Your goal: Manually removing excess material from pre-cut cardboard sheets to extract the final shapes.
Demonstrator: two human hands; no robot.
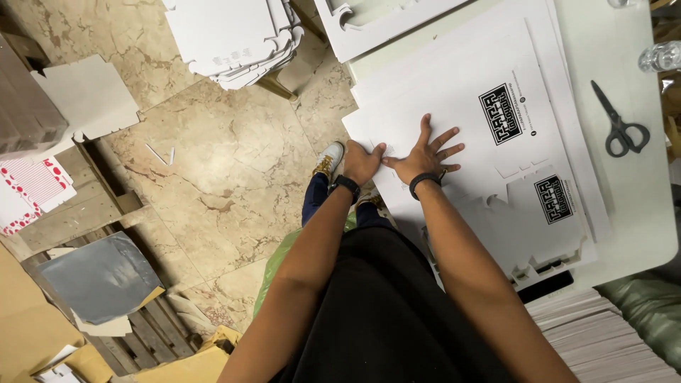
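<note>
Nearest, the person's black top fills the lower middle of the view, with both bare forearms reaching up and away from it. Each wrist wears a dark band. The left hand (pixel 362 162) is curled over the near edge of the flat white die-cut cardboard sheet (pixel 454 106) where that edge overhangs the white table (pixel 624 206); its fingers are bent around the edge, apparently pinching it, though the underside is hidden. Just beside it, the right hand (pixel 425 154) lies released and flat, fingers spread, palm pressing down on the same sheet. That sheet rests on top of other similar sheets on the table and carries two black printed square marks, one near the middle and one toward the notched end by the person's right arm.

Below the table edge, a white and tan shoe (pixel 330 159) stands on the beige marble floor (pixel 234 163). A grey folded board (pixel 99 276) lies on wooden slats at the lower left, and a stack of white sheets (pixel 603 340) sits at the lower right.

Farther out, grey metal scissors (pixel 621 124) lie shut on the table, well apart from the hands. At the far top, a pile of white cut cardboard blanks (pixel 234 35) rests over the floor.
</note>
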